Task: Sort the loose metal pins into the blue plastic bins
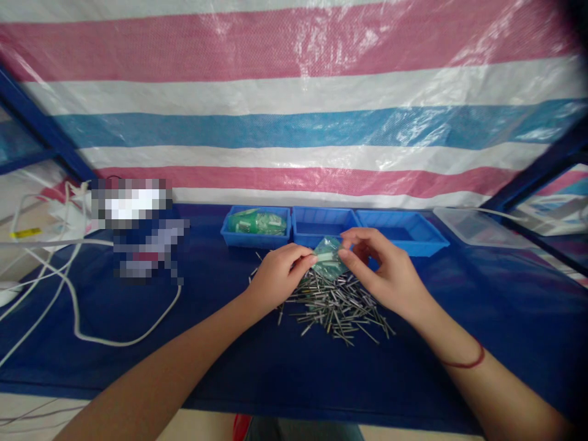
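Between my two hands is a small clear plastic bag (pixel 328 264) with a green tint and a pale strip across it. My left hand (pixel 279 274) pinches its left edge between thumb and fingers. On the other side, my right hand (pixel 388 269) grips the bag's right edge with thumb and fingertips, the other fingers curled. Just below the bag lies a loose heap of thin metal pins (pixel 340 309) that look like blind rivets, pointing every way. Part of the heap is hidden behind the bag and my left hand.
Behind the heap stand three blue bins: the left bin (pixel 225 236) holds green plastic bags (pixel 257 222), beside a middle bin (pixel 321 214) and a right bin (pixel 432 242). A clear lid (pixel 473 229) lies far right. White cables (pixel 124 343) cross the blue table (pixel 220 373) at left.
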The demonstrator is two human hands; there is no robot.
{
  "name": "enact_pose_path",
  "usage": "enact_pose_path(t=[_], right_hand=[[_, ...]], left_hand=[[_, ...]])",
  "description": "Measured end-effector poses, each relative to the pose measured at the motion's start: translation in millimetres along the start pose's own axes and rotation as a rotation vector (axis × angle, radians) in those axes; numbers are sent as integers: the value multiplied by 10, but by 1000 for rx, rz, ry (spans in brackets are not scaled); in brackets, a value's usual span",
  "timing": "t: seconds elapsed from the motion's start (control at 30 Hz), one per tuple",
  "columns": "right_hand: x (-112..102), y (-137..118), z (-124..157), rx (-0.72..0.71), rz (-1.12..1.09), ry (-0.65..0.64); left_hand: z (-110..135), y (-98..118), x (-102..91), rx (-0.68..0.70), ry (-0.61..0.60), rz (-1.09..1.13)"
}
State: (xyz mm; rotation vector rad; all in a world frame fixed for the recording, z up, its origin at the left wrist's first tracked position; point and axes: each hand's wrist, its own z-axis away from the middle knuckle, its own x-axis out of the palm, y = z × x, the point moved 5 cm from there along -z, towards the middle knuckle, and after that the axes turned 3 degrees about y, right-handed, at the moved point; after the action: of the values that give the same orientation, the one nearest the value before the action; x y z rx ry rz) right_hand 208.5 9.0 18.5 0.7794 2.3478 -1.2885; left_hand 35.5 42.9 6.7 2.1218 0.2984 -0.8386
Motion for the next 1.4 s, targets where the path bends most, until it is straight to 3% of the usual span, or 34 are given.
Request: enact_pose_path(t=[0.13, 0.37, 0.6, 0.8, 1.03, 1.4], right_hand=[[49, 114, -31, 70, -76, -141], [37, 167, -52, 187, -250, -56], [67, 178, -54, 315, -406, -120], [61, 206, -39, 389, -496, -46], [61, 152, -29, 379, -574, -86], [165, 197, -20, 308, -611, -78]], left_hand=[[-8, -22, -51, -63, 58, 17], [-6, -68, -61, -141, 2, 134], [2, -140, -33, -269, -33, 334], [-14, -165, 39, -333, -73, 570], [-28, -283, 67, -418, 1, 650], [-35, -286, 74, -409, 31, 674]])
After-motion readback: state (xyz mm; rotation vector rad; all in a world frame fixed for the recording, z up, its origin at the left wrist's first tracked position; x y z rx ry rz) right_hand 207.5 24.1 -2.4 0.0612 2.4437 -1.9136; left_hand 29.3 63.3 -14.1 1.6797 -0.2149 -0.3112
